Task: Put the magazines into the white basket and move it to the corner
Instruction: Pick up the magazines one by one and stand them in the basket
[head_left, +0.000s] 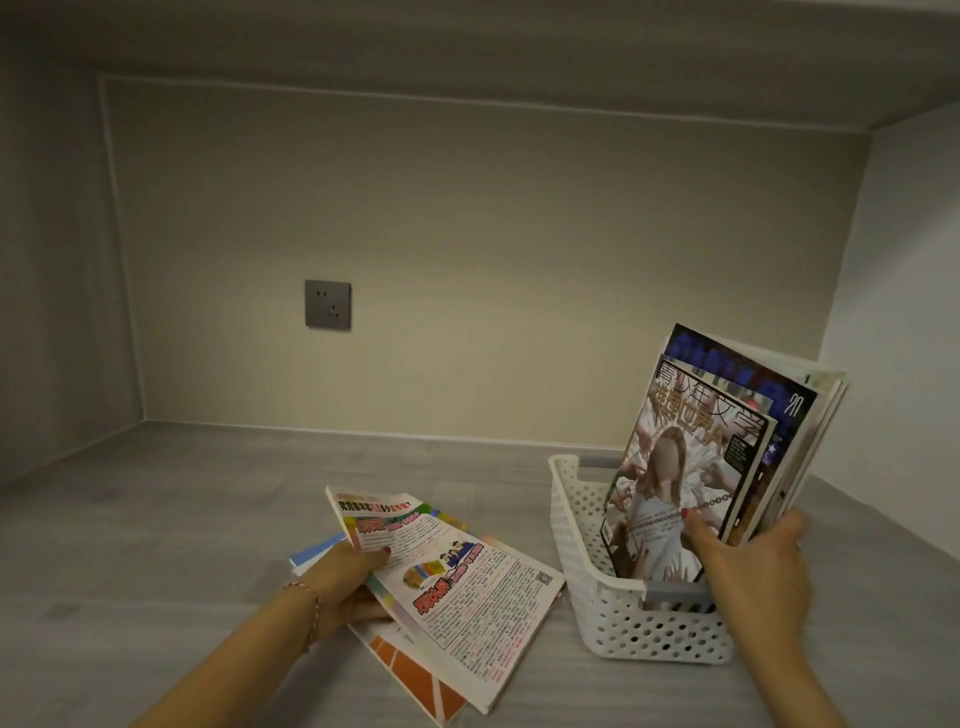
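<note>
A white perforated basket stands on the grey surface at the right. Several magazines stand upright inside it, leaning to the right, with a cover showing a person in front. My right hand grips these standing magazines near their lower edge, over the basket's near rim. My left hand holds a colourful magazine, lifted at its left side off a small pile. Under it lie an orange-and-white magazine and a blue-edged one.
The grey surface is an alcove floor closed in by a beige back wall and side walls. A dark power socket sits on the back wall. A white wall meets the back wall behind the basket at the right corner.
</note>
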